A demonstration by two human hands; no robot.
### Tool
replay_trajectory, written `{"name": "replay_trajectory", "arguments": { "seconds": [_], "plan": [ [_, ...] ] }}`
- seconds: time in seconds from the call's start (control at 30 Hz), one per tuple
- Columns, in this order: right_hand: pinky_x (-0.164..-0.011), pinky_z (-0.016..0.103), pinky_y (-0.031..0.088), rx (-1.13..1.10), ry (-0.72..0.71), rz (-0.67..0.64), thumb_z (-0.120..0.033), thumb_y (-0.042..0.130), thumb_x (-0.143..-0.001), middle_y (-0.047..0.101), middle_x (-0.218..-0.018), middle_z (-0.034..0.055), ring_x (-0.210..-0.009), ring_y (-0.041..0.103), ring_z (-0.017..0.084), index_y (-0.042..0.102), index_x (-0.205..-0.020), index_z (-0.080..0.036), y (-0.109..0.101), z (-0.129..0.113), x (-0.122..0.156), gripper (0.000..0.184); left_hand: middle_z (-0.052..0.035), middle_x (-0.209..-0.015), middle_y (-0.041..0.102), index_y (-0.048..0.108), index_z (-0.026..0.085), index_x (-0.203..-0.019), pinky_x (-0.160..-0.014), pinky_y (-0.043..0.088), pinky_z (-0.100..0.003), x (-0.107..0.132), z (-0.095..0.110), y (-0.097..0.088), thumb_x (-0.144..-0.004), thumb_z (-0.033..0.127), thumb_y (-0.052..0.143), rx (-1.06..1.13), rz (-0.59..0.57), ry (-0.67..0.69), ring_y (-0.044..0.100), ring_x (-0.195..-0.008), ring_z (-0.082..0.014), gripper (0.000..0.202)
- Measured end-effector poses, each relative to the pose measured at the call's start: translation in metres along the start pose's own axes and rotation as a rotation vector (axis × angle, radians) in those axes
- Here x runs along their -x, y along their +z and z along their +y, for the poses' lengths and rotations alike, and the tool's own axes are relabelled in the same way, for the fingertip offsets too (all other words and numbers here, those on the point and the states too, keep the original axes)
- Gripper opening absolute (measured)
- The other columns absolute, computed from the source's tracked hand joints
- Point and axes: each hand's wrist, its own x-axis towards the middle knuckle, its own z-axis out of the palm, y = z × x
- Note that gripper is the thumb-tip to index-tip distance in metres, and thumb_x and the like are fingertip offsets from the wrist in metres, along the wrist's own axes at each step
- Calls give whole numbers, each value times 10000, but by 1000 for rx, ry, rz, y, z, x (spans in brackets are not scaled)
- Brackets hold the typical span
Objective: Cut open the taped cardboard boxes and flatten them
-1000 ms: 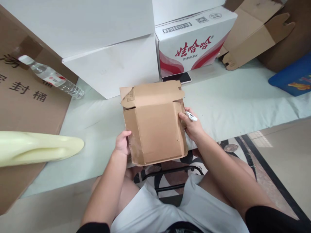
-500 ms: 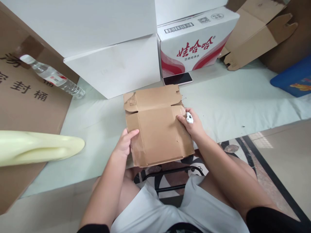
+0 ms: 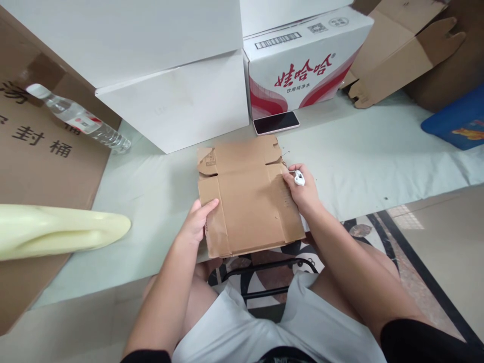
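A flattened brown cardboard box (image 3: 251,206) with slotted flaps lies across the table's near edge, its lower part jutting over my lap. My left hand (image 3: 198,219) grips its left edge, thumb on top and fingers underneath. At the upper right edge, my right hand (image 3: 304,189) is closed around a small white box cutter (image 3: 299,177), whose end shows above the curled fingers. The thumb of that hand is at the cardboard's edge; whether it presses on it I cannot tell. The blade is not clearly visible.
Behind the cardboard lie a phone (image 3: 276,123) and a white-and-red water carton (image 3: 302,75), beside large white boxes (image 3: 177,103). A plastic bottle (image 3: 81,118) and pale yellow object (image 3: 64,232) are left. Folded cardboard (image 3: 397,65) and a blue item (image 3: 457,121) are right.
The cardboard has shifted slightly to the right. My right hand has slid a little outward and up along its edge, with the cutter; my left hand keeps its grip.
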Motion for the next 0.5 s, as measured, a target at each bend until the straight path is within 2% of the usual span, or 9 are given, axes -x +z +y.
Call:
{"name": "replay_trajectory", "arguments": {
  "seconds": [0.17, 0.3, 0.5],
  "plan": [
    [-634, 321, 337, 55, 10, -7, -402, 648, -758, 516, -720, -53, -657, 466, 150, 501, -894, -251, 1, -5, 2, 251, -182, -990, 790, 723, 126, -1029, -774, 644, -422, 3, 2, 2, -560, 377, 928, -21, -3, 10, 775, -901, -353, 571],
    [-639, 328, 336, 60, 8, -10, -416, 641, -751, 493, -706, -58, -657, 451, 154, 496, -893, -254, 2, -3, 3, 260, -179, -992, 792, 727, 144, -987, -796, 644, -434, 5, 3, 3, -549, 385, 934, -1, 22, -1, 771, -928, -365, 541],
    [-647, 329, 342, 54, -15, -16, -424, 646, -749, 491, -710, -60, -657, 439, 150, 495, -889, -255, 8, -1, 5, 267, -173, -997, 791, 727, 155, -962, -902, 626, -461, 6, 6, 2, -597, 352, 905, 44, 29, 7, 730, -1107, -392, 451]
  ]
}}
